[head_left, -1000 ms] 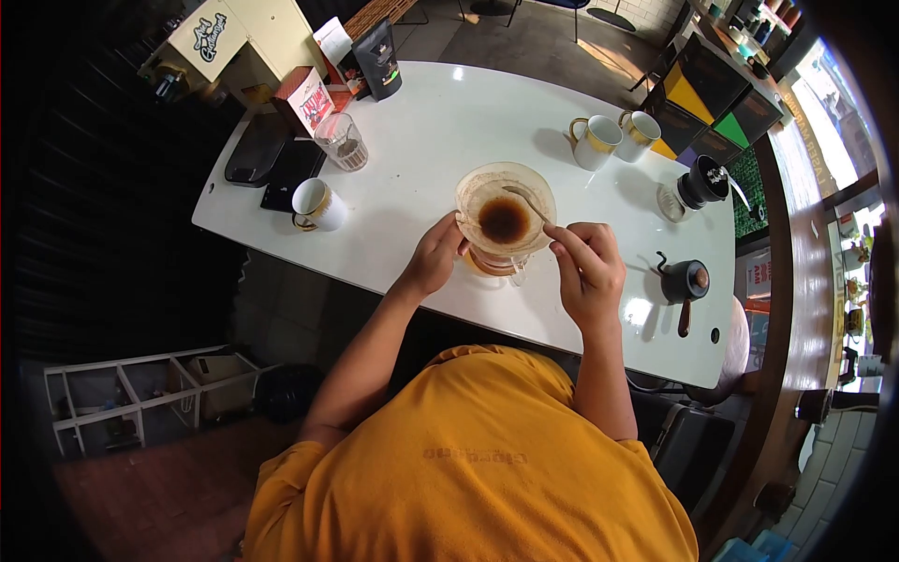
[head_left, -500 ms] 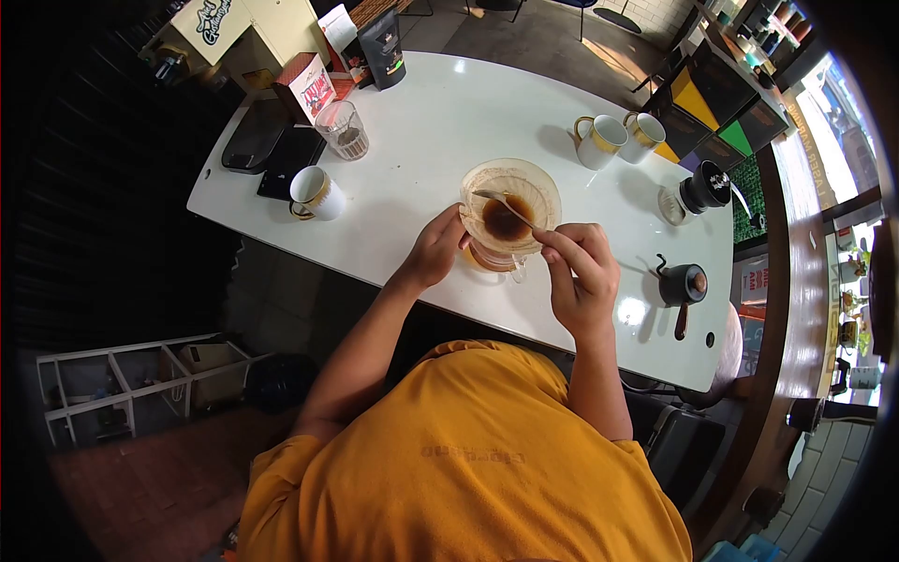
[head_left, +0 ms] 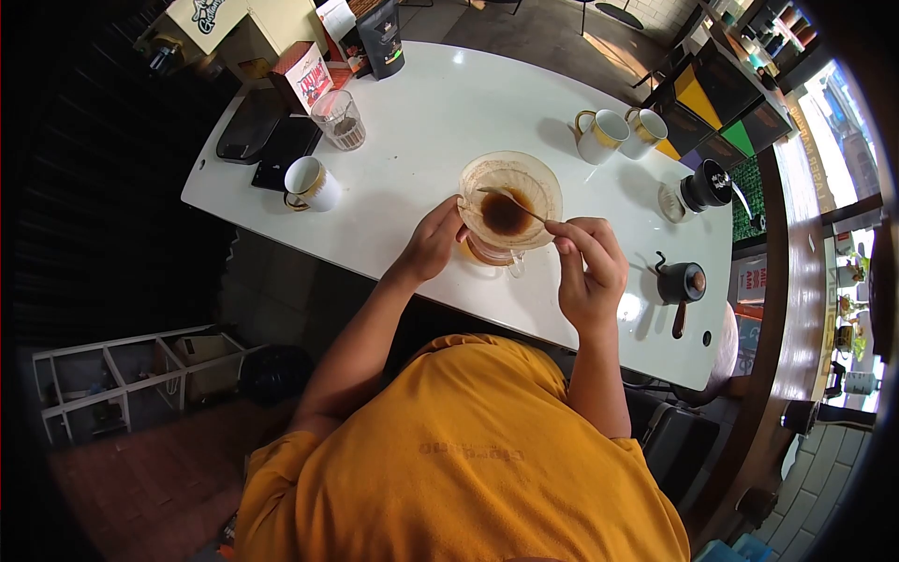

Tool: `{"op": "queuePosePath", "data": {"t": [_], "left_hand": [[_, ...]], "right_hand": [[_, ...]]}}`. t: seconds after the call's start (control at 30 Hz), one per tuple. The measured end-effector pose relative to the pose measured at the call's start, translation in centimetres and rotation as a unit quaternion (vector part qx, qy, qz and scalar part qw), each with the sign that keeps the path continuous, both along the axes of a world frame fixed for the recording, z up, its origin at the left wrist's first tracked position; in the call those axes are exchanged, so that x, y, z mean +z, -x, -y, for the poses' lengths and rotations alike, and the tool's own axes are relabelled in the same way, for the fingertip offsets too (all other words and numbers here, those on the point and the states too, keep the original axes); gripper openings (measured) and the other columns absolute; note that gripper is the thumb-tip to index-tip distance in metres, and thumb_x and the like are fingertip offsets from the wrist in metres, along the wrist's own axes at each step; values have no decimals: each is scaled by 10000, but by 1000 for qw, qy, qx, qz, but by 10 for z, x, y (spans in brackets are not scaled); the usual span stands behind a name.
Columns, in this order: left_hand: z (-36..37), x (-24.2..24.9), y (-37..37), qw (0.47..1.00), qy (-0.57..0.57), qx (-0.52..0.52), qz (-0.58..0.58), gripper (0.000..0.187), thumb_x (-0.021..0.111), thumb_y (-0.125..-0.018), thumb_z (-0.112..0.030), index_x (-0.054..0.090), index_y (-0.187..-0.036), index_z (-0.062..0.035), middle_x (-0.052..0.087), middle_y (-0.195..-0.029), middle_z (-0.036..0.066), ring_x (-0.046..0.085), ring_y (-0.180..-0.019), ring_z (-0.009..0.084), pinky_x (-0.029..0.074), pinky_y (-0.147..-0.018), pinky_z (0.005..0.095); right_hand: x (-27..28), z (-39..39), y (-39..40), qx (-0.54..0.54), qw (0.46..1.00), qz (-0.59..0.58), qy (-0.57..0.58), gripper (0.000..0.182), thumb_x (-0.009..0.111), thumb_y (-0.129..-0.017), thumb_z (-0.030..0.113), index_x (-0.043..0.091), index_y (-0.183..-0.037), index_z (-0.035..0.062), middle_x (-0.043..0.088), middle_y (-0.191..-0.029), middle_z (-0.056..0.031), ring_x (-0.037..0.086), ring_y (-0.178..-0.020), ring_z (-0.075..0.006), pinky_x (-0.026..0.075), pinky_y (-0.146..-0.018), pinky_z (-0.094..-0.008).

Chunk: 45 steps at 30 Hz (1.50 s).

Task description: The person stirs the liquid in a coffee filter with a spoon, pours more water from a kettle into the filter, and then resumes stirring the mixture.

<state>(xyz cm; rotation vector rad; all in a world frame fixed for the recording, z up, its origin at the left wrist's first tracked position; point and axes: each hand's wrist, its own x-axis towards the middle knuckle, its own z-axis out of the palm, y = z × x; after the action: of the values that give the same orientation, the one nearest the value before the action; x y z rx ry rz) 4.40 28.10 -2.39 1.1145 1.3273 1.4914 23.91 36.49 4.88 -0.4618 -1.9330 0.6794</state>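
Observation:
A coffee dripper [head_left: 551, 181] lined with a pale paper filter [head_left: 487, 175] sits on a glass server [head_left: 487, 255] near the table's front edge. Dark wet coffee [head_left: 504, 216] lies in the bottom of the filter. At the dripper's left side, my left hand [head_left: 434, 245] is closed with its fingertips on the rim. My right hand [head_left: 594, 273] pinches the handle end of a spoon [head_left: 530, 213] from the right. The spoon's bowl reaches over the coffee inside the filter. Part of the server is hidden beneath the dripper.
Left on the white table [head_left: 440, 103] are a gold-handled mug [head_left: 314, 184], a glass tumbler [head_left: 339, 120] and a dark scale [head_left: 286, 155]. Two more mugs [head_left: 604, 138] stand at the back right. A hand grinder [head_left: 704, 187] and a black gooseneck kettle [head_left: 682, 282] are at right.
The spoon has turned a little in the filter, its handle end now further right. My right hand has shifted slightly right; my left hand keeps its hold on the dripper.

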Motion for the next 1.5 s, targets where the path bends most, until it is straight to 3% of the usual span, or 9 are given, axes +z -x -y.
{"op": "queuePosePath", "data": {"t": [0.43, 0.93, 1.1, 1.27, 1.37, 1.5], "left_hand": [[0, -1, -1, 1000, -19, 2, -5, 372, 286, -994, -274, 533, -1110, -22, 441, -822, -36, 346, -722, 66, 330, -671, 212], [-5, 1, 1, 1000, 2, 3, 10, 338, 304, -1007, -272, 531, -1051, -26, 399, -776, -41, 334, -705, 67, 321, -654, 210], [-5, 1, 0, 1000, 0, 2, 23, 366, 293, -1023, -295, 535, -1096, -30, 433, -817, -38, 338, -721, 67, 327, -669, 208], [-5, -3, 3, 999, -1, -11, 32, 370, 297, -1023, -288, 531, -1142, -29, 465, -864, -35, 347, -736, 66, 336, -682, 206], [-4, 2, 2, 999, 22, 2, 29, 359, 301, -1020, -276, 530, -1147, -30, 466, -870, -36, 350, -742, 65, 342, -690, 207], [-4, -1, 1, 999, 8, 4, 41, 351, 309, -1017, -267, 531, -1159, -36, 477, -878, -38, 358, -749, 62, 347, -696, 206]], "right_hand": [[-12, -3, -5, 35, 995, -48, 80, 110, 601, -851, -36, 683, -919, -8, 618, -794, -86, 571, -692, -168, 456, -626, -254], [-12, -1, 2, 20, 993, -65, 92, 118, 564, -908, 9, 672, -945, -25, 622, -821, -90, 577, -699, -144, 457, -636, -240], [-18, -1, -3, 15, 978, -103, 183, 143, 529, -940, 37, 651, -935, -38, 620, -818, -84, 559, -689, -132, 447, -628, -235], [-12, -9, -8, -36, 988, -81, 127, 115, 550, -920, 23, 656, -913, -21, 618, -791, -80, 551, -689, -138, 441, -613, -247], [-6, -12, -7, -55, 998, 31, 7, 80, 633, -821, -20, 673, -882, 12, 600, -751, -79, 555, -675, -195, 448, -609, -286], [-8, -13, 1, -40, 997, 67, 19, 84, 633, -835, -1, 674, -906, 16, 593, -726, -75, 555, -670, -184, 448, -613, -283]]}}
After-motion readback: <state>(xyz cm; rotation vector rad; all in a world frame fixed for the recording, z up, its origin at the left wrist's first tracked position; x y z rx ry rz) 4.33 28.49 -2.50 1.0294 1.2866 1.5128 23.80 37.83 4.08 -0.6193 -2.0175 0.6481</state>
